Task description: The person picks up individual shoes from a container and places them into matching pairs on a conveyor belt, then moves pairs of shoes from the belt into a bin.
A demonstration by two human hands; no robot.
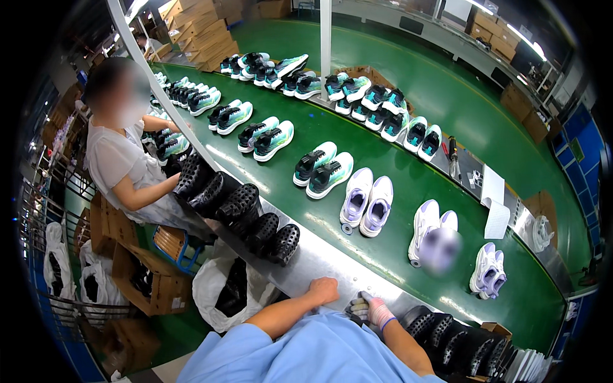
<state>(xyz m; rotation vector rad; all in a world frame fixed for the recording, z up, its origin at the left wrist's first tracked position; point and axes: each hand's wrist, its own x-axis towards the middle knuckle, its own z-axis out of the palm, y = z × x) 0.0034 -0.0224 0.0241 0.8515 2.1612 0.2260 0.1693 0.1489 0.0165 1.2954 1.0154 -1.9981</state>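
Note:
My left hand (324, 290), bare and closed in a fist, rests on the metal ledge (290, 268) at the front of the green bench; nothing shows in it. Just right of it, my right hand (375, 311) wears a pale glove with grey fingers. Its fingers are curled in close to my body, and what they hold, if anything, is hidden. Beyond the ledge stand white and lavender sneakers: one pair (367, 204) ahead of me, another (428, 230) partly blurred, and a third (488, 271) farther right. Both hands are apart from the shoes.
Black perforated shoe lasts (274, 236) line the ledge to the left, more (440, 332) to the right. Teal and black sneakers (329, 172) stand in pairs along the green surface (274, 198). A co-worker (121, 147) sits at left beside a cardboard box (163, 287). A metal post (325, 45) rises behind.

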